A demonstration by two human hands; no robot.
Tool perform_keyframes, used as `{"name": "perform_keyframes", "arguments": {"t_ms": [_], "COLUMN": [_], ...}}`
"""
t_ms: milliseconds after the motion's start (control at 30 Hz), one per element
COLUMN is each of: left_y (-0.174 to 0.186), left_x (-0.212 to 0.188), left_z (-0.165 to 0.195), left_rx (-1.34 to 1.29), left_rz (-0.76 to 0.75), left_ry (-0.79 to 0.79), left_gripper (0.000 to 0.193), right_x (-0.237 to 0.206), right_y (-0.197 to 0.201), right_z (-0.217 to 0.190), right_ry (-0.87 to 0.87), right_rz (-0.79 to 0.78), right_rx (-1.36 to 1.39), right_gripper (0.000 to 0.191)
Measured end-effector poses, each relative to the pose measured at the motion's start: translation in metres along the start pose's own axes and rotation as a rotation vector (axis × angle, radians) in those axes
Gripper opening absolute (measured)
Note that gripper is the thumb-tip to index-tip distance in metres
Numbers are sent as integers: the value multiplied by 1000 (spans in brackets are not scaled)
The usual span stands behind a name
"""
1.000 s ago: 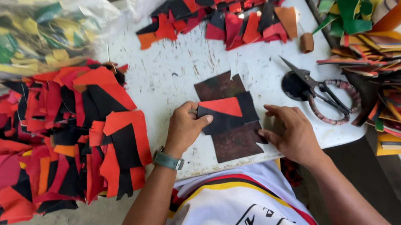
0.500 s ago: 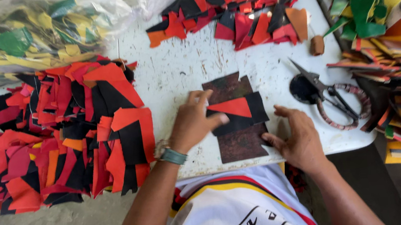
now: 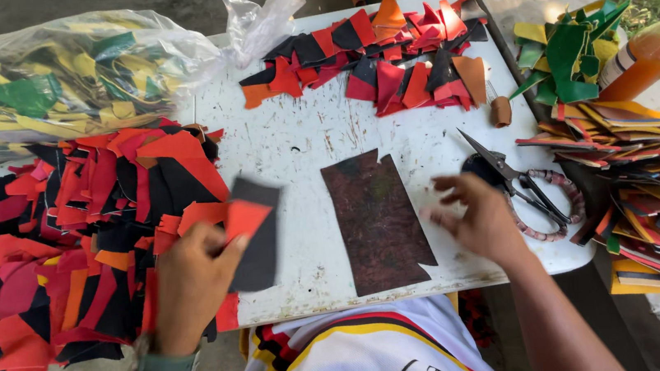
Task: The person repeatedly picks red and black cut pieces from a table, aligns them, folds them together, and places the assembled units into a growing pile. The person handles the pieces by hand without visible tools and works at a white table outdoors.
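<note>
Black-and-red piece [image 3: 252, 232] pinched in left hand [image 3: 192, 280], right hand [image 3: 479, 218] spread empty beside scissors [image 3: 524, 184]

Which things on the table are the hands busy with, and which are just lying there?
Busy with:
left hand holding a black and red piece
right hand above the table, beside the dark brown sheet

Just lying there:
scissors
plastic bag of scraps
orange bottle

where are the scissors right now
In the head view the scissors lie on the white table at its right side, just right of the right hand and below the small brown cork.
</note>
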State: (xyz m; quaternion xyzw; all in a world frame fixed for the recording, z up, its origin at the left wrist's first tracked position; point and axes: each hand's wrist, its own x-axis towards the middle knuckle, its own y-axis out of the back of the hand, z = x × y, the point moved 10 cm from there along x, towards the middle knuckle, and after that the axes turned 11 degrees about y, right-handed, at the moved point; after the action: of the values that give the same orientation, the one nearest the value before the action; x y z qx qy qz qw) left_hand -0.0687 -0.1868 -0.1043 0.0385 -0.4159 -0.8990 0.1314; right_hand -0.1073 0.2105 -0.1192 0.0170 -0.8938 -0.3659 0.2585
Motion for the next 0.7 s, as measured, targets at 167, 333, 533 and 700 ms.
{"name": "perform_keyframes", "arguments": {"t_ms": [167,333,533,700], "left_y": [58,60,7,-22], "left_x": [-13,-19,-32,-42], "left_z": [-40,0,40,39], "left_rx": [264,68,-143,-170], "left_rz": [249,330,130,-81], "left_ry": [-18,-215,-319,-303], "left_gripper": [48,40,35,33], "right_x": [123,227,233,216], "right_y": [5,-34,-60,-92], "right_z": [17,43,38,40], "right_ry": [63,-306,-484,-705], "right_rz": [144,-99,-131,-230], "right_rx": [-87,-264,-420,172], "right_gripper": [34,53,55,40]}}
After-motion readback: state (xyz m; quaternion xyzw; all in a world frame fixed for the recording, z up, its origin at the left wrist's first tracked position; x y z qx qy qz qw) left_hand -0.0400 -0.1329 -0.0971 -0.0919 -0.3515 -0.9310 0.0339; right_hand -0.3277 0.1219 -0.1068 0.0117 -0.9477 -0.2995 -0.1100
